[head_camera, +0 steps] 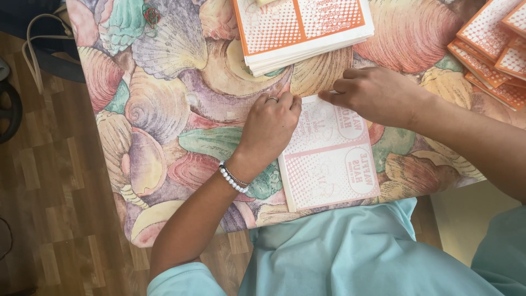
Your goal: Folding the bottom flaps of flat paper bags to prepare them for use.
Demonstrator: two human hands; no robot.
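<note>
my left fingertips (290, 101) are curled tight and pressed onto the top left corner of the pale pink printed sheet (329, 156), pinning it rather than grasping it; nothing is enclosed in that hand. the left hand (271, 129) wears a ring and, at the wrist, a white bead bracelet (233, 180). the right fingertips (329, 97) are bent and pinched at the sheet's top edge, just beside the left ones; whether they hold a fold of paper or only press on it i cannot tell. the right hand (378, 96) comes in from the right, so both hands meet at one edge, which i judge steadies the paper against sliding. the sheet lies flat near the table's front edge, directly before my body, its print showing faintly, as if mirrored. farther from me sits a stack of orange and white printed sheets (304, 30), squared up and apart from the hands. at far right lies a fanned pile of folded orange pieces (493, 55). all rest on a shell-patterned tablecloth (164, 109) over a wooden floor (55, 192).
</note>
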